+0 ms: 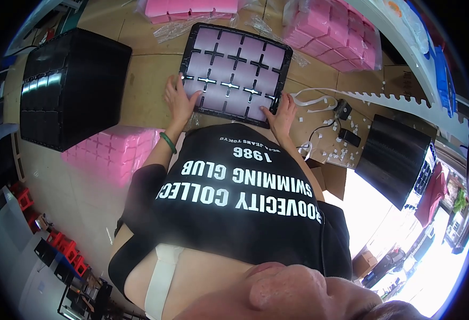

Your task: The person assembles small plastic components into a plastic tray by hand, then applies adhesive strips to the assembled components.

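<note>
A shallow black tray lies on the brown tabletop in front of my body, slightly turned. Pinkish-purple panels show inside it, divided by rows of black cross-shaped pieces. My left hand holds the tray's near left corner, thumb toward the inside and fingers along the outer edge. At the near right corner my right hand grips the rim, its thumb over the near edge and its fingers along the side. What lies beneath the tray is hidden.
Stacked black trays stand at left, with another black stack at right. Pink foam blocks in clear plastic lie at the far right, far middle and near left. White scraps, a cable and a black adapter lie right.
</note>
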